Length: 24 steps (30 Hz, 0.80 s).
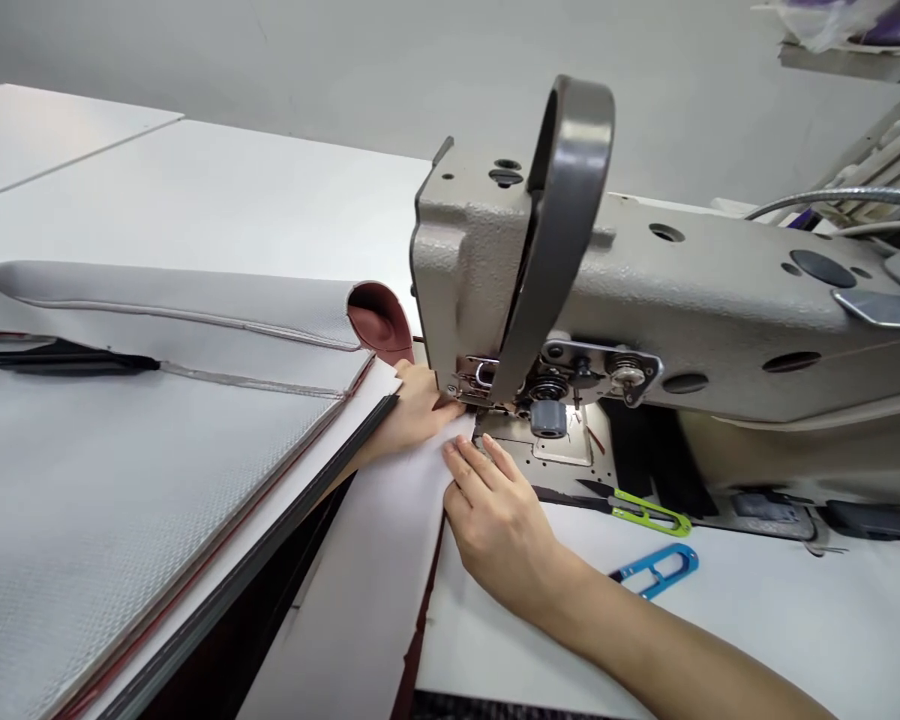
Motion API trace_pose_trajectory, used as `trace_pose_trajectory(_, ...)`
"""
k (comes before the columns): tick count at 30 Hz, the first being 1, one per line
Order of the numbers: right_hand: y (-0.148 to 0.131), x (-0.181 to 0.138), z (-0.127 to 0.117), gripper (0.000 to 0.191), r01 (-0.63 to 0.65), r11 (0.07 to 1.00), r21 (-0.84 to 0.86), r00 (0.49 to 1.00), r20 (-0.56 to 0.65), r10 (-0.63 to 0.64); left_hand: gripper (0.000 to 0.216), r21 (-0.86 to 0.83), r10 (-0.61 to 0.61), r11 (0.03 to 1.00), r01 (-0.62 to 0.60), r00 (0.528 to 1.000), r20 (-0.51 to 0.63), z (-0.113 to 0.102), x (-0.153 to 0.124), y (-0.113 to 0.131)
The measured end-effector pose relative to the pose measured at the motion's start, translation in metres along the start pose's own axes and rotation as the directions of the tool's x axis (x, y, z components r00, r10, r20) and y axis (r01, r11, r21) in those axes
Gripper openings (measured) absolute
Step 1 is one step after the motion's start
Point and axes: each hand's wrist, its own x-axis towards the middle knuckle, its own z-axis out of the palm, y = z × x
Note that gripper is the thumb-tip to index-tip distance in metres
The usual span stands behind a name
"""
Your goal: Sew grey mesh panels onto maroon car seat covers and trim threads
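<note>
A long white-faced strip with a dark red underside (379,575) runs to the needle area of a grey sewing machine (480,240). My right hand (502,520) lies on the strip's right edge, fingers stretched out and close together, just short of the metal needle plate (562,450). My left hand (412,412) rests farther up the strip, its thumb stretched toward the presser area; the machine head hides some fingertips. Grey textured panels with red and white layers (157,480) cover part of my left forearm. The needle itself is hidden.
Green thread snips (651,512) lie by the machine bed, with blue thread snips (661,570) nearer me on the white table (795,610). A rolled grey edge with red lining (379,315) sits left of the machine head. A grey wall (330,70) stands behind.
</note>
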Motion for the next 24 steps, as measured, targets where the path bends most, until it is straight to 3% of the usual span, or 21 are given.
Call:
trace_pose_trajectory(5, -0.003, 0.0, -0.009, 0.02, -0.075, 0.997, -0.023, 0.996, 0.044, 0.076, 0.018, 0.062, -0.022, 0.998, 0.029, 0.995, -0.097, -0.009, -0.01, 0.02)
trace_pose_trajectory(8, -0.017, -0.003, -0.021, 0.015, -0.033, 0.998, 0.06, 0.991, 0.13, 0.025, 0.014, 0.072, -0.017, 0.997, 0.031, 0.983, -0.183, -0.018, -0.028, 0.041)
trace_pose_trajectory(10, -0.029, -0.007, -0.027, 0.015, 0.076, 0.981, 0.178, 0.983, 0.151, -0.104, 0.033, 0.036, -0.021, 0.999, 0.025, 0.993, -0.119, -0.024, -0.043, 0.055)
trace_pose_trajectory(12, -0.039, -0.012, -0.03, 0.016, 0.18, 0.945, 0.273, 0.961, 0.154, -0.228, 0.053, 0.02, -0.043, 0.999, 0.042, 0.999, 0.032, -0.032, -0.057, 0.066)
trace_pose_trajectory(16, -0.049, -0.02, -0.031, 0.019, 0.219, 0.934, 0.282, 0.949, 0.159, -0.271, 0.042, 0.105, -0.055, 0.994, 0.026, 0.957, 0.285, -0.047, -0.072, 0.077)
trace_pose_trajectory(24, -0.055, -0.027, -0.031, 0.031, 0.209, 0.958, 0.194, 0.96, 0.148, -0.239, 0.038, 0.275, -0.046, 0.96, -0.057, 0.934, 0.355, -0.051, -0.067, 0.08)
